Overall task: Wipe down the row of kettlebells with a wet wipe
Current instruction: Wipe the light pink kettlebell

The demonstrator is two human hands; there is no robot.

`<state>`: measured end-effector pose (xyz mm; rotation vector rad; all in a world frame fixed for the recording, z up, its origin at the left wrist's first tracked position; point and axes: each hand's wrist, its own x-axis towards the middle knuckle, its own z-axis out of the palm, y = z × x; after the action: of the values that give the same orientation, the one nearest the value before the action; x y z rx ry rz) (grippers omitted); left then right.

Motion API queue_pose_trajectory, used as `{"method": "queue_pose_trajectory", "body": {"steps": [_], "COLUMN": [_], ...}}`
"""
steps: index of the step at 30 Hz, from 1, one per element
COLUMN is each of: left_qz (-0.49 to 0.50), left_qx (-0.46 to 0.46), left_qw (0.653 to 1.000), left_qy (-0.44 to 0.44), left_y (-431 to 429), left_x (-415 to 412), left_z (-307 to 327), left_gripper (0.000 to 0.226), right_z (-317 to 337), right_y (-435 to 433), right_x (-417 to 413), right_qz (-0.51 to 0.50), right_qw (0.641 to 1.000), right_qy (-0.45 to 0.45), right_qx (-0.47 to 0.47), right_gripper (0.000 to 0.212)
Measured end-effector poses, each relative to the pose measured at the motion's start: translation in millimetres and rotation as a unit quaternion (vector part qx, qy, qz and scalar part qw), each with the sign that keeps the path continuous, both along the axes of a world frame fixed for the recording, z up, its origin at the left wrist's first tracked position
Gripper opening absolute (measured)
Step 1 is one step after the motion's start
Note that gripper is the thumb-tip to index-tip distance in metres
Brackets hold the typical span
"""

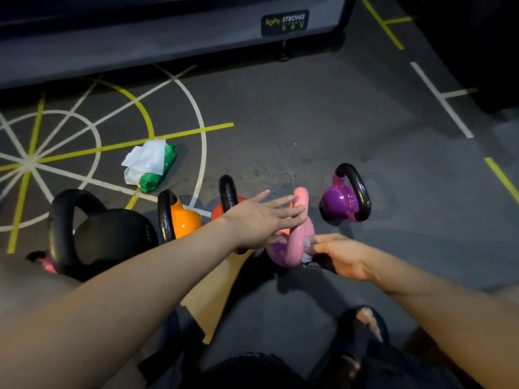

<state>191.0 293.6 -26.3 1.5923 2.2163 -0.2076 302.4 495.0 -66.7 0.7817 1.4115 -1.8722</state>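
Five kettlebells (185,220) stand in a row on the gym floor (337,122). The left hand (261,217), fingers straight, rests on the pink kettlebell (297,248) handle. From 4 o'clock the right hand (344,259) pinches a wet wipe (308,244) against it. A wipes pack (150,164) lies at 10 o'clock.

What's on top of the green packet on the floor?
Crumpled white wipes lie on top of the green packet, covering most of it. They hide its opening, so how many remain inside cannot be seen.
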Motion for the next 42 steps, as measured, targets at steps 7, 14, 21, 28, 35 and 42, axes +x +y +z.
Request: {"method": "queue_pose_trajectory", "body": {"steps": [7,14,21,28,35,42], "left_qz": [0.009,0.013,0.048,0.064,0.069,0.078], "left_qx": [0.015,0.005,0.06,0.119,0.103,0.112], "left_qw": [0.998,0.998,0.994,0.984,0.985,0.984], "left_qy": [-0.053,-0.058,-0.071,-0.118,-0.121,-0.111], "left_y": [0.4,9.3,15.1,19.4,28.7,25.8], "left_x": [-10.8,-11.1,-9.0,-14.9,-21.4,-17.7], "left_z": [-4.4,0.5,-1.2,-1.6,4.5,3.5], "left_gripper": [0.056,0.059,0.055,0.055,0.055,0.055], "right_z": [-14.0,-18.2,-5.5,-8.7,-28.1,-17.9], "right_y": [6.8,-3.5,-2.7,-0.1,12.5,-9.8], "right_x": [18.7,17.9,16.9,28.3,26.6,13.1], "right_qz": [0.284,0.416,0.007,0.115,0.453,0.231], "right_qw": [0.89,0.752,0.996,0.992,0.759,0.933], "right_qy": [0.236,0.32,0.004,0.046,0.313,0.171], "right_qx": [0.268,0.399,-0.087,-0.007,0.348,0.215], "right_gripper": [0.02,0.035,0.046,0.05,0.084,0.032]}}
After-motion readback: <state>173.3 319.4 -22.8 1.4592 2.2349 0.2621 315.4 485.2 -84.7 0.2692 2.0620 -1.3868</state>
